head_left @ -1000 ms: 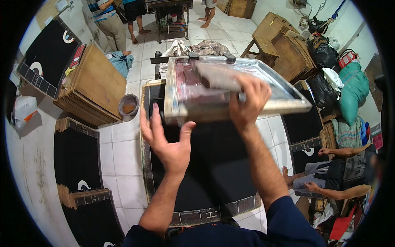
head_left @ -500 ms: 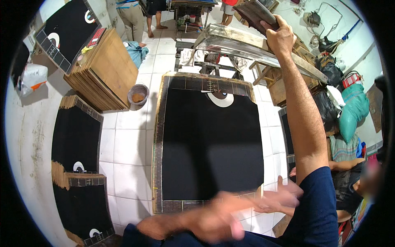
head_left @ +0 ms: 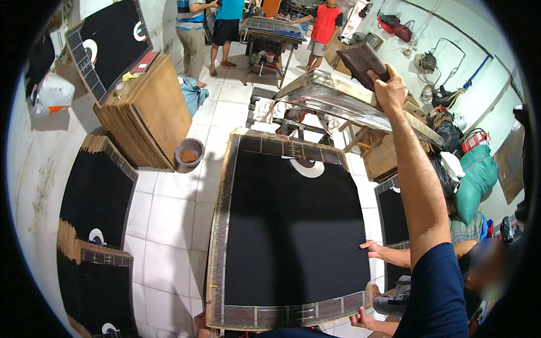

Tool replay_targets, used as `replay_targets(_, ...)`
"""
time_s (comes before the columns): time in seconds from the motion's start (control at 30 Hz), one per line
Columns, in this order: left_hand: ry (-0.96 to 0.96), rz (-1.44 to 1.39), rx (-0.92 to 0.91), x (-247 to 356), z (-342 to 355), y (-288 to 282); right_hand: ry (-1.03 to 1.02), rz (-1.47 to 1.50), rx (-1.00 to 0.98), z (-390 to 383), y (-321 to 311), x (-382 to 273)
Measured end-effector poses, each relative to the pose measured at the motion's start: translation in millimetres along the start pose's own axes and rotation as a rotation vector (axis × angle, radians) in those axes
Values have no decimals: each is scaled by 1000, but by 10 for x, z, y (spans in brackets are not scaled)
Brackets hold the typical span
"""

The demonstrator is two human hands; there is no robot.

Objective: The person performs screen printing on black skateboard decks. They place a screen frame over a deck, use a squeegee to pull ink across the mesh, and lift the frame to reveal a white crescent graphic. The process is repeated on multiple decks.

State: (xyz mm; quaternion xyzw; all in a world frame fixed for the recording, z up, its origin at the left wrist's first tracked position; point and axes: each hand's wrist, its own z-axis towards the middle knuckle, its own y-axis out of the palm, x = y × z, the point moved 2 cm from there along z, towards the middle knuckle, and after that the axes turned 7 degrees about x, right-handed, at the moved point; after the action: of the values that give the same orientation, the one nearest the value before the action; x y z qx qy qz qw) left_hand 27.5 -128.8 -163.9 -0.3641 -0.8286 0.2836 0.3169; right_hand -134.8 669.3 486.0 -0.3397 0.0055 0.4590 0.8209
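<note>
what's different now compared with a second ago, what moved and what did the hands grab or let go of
The printing screen frame went from lying flat over the black board to being lifted up and away at the far end. The right hand kept its grip on the frame's edge together with the squeegee block. The left hand, open beside the frame before, dropped out of view. A co-worker's hand now touches the board's right edge. The board stayed put.

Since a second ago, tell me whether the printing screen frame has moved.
Yes. The screen frame, gripped by the right hand, has swung up off the black board; it lay flat over the board's far end and now tilts above it, uncovering the white mark.
</note>
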Motion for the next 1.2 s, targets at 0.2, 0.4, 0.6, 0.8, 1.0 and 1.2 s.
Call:
replay_targets(0.2, 148, -604, -159, 100, 63, 147, -21, -110, 4, 40, 22, 21)
replay_targets(0.4, 102, -261, -71, -189, -150, 189, -20, -27, -3, 73, 43, 67)
replay_targets(0.6, 327, 170, 37, -138, -210, -27, 10, -54, -2, 39, 19, 50)
replay_targets(0.8, 54, 99, 307, -563, -14, 60, 4, -62, -30, -14, -24, -43)
replay_targets(1.0, 390, 183, 658, -246, -115, -695, -2, -16, -44, -31, -49, -55)
replay_targets(1.2, 842, -451, 817, 2074, -640, -1538, -31, -54, -61, -36, -32, -64)
